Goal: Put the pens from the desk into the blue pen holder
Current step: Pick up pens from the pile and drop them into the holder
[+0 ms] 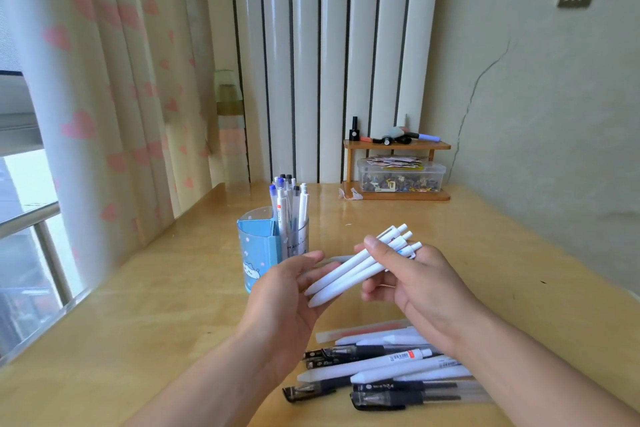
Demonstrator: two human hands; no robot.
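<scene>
Clasped in the right hand (pixel 412 279) — three white pens (pixel 353 269), tips resting on the open left hand (pixel 294 291). Blue pen holder (pixel 258 246) stands just beyond.

Bench (pixel 138 315): glossy light wood. Blue pen holder (pixel 258 246) stands on it just beyond the left hand (pixel 284 291), holding upright pens. Loose pile of pens (pixel 381 371), black and white, lies flat beneath the right hand (pixel 415 281). Small wooden shelf (pixel 398 196) sits well beyond both hands, clear plastic box (pixel 401 175) on its base.
</scene>
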